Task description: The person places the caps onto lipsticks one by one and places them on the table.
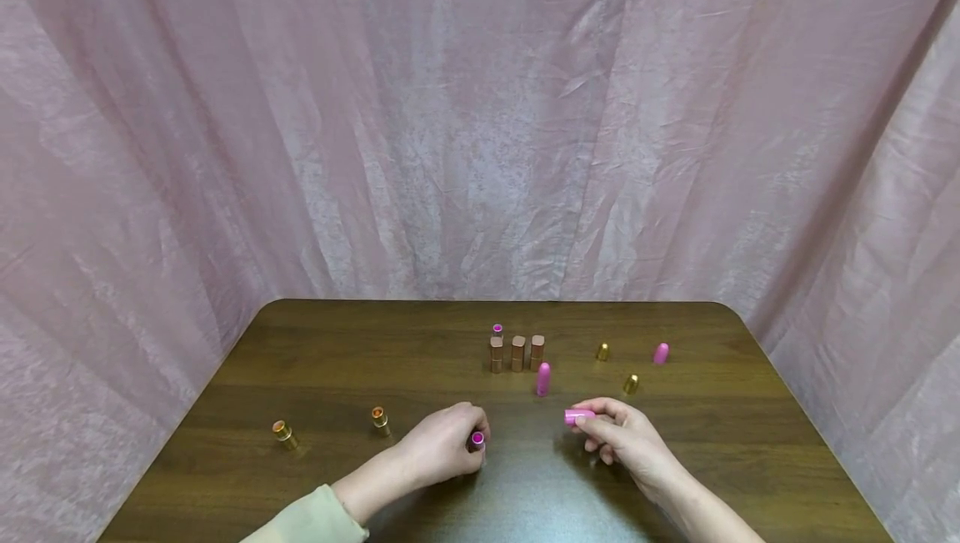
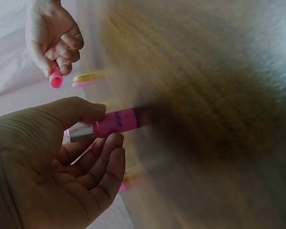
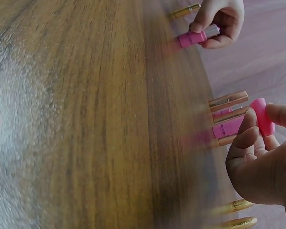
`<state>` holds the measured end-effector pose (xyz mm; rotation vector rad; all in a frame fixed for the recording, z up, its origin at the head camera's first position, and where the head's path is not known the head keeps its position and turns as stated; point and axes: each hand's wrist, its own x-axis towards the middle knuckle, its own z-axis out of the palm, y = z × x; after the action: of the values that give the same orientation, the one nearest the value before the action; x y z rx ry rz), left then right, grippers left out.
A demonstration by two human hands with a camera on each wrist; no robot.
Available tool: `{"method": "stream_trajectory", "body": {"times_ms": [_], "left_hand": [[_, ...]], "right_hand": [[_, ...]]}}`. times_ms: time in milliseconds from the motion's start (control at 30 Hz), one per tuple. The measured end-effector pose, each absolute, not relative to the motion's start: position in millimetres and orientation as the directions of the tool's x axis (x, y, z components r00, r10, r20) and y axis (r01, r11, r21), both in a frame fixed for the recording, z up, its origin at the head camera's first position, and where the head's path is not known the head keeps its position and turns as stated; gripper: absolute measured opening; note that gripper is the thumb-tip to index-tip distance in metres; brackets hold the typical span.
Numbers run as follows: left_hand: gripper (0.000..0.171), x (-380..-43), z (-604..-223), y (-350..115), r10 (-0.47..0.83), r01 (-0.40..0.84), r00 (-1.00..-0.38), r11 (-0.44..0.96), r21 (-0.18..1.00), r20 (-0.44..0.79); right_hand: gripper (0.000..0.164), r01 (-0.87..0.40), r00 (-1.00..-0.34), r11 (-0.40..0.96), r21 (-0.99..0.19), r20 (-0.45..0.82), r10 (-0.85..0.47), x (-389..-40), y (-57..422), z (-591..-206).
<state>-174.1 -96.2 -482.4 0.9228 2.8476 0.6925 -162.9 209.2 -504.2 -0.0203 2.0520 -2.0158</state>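
Observation:
My left hand (image 1: 446, 444) pinches an uncapped pink lipstick tube (image 2: 116, 122) between thumb and fingers. Its silver collar (image 2: 81, 134) is bare, and in the head view its open top faces up, low over or on the table; which of the two I cannot tell. Off to the right, my right hand (image 1: 626, 447) holds a pink lipstick cap (image 1: 577, 417) sideways between thumb and fingertips, with its hollow end toward the left hand. The cap and the tube are apart. A capped pink lipstick (image 1: 543, 379) stands upright just beyond the right hand.
Three rose-gold lipsticks (image 1: 518, 354) stand in a row farther back, an uncapped pink lipstick (image 1: 497, 329) behind them. Two uncapped gold lipsticks (image 1: 380, 420) stand on the left. Gold caps (image 1: 632, 384) and another pink cap (image 1: 661, 354) stand on the right of the wooden table (image 1: 337, 343).

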Motion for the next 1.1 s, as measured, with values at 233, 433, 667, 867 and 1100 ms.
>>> {"method": "stream_trajectory", "body": {"times_ms": [233, 433, 667, 867, 1100], "left_hand": [[0.027, -169, -499, -105, 0.508, 0.454, -0.859, 0.695, 0.558, 0.065], [0.027, -167, -510, -109, 0.466, 0.417, -0.880, 0.660, 0.625, 0.094], [0.025, -166, -518, -110, 0.432, 0.392, -0.894, 0.634, 0.667, 0.115], [0.024, -165, -519, -112, 0.418, 0.375, -0.901, 0.611, 0.697, 0.117], [0.026, -166, -510, -111, 0.441, 0.418, -0.883, 0.589, 0.692, 0.158]], "right_hand": [[0.040, 0.171, -0.965, 0.036, -0.985, -0.175, -0.194, -162, 210, -505], [0.041, 0.169, -0.964, 0.040, -0.985, -0.174, -0.200, -160, 211, -504], [0.041, 0.174, -0.963, 0.038, -0.984, -0.178, -0.201, -160, 212, -504], [0.041, 0.169, -0.964, 0.040, -0.985, -0.174, -0.201, -160, 212, -503], [0.041, 0.163, -0.966, 0.041, -0.986, -0.168, -0.197, -159, 212, -502]]}}
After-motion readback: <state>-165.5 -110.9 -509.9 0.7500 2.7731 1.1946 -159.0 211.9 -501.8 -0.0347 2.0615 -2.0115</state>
